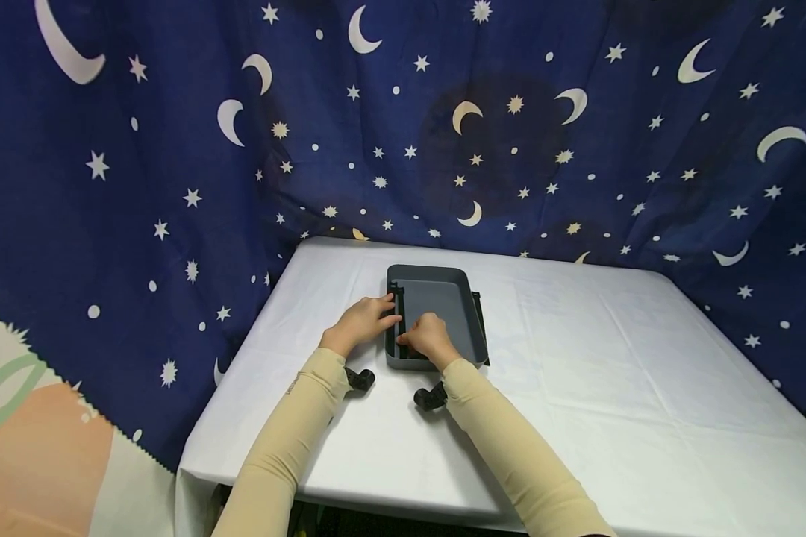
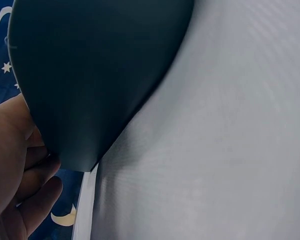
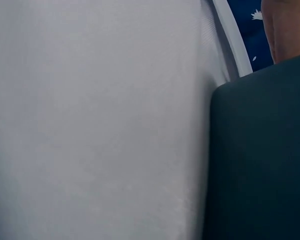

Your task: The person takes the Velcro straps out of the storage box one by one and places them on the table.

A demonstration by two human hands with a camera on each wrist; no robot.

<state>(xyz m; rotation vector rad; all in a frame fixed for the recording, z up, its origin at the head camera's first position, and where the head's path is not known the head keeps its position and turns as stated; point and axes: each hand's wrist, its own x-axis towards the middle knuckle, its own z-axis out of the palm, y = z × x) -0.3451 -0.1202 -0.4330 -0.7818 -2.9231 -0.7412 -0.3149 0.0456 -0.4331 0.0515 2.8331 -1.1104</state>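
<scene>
A dark grey rectangular tray [image 1: 446, 274] with raised walls lies on the white-covered table. Inside it, along the left wall, runs a thin black strip [image 1: 401, 298]. My left hand [image 1: 361, 322] reaches across the tray's left rim, its extended fingertips touching the strip. In the left wrist view, that hand's loosely bent fingers [image 2: 42, 197] show beside the tray's outer wall [image 2: 95, 85]. My right hand [image 1: 431, 335] is over the tray's near left part, its curled fingers pinching the strip near its front end. The right wrist view shows only part of this hand [image 3: 292, 30] above the tray's wall [image 3: 260, 150].
Another black piece [image 1: 480, 317] sits along the tray's outer right side. White cloth covers the table [image 1: 611, 388], and a dark blue curtain [image 1: 443, 134] with moons and stars hangs behind and at the sides. Black wrist devices [image 1: 431, 397] hang below both sleeves.
</scene>
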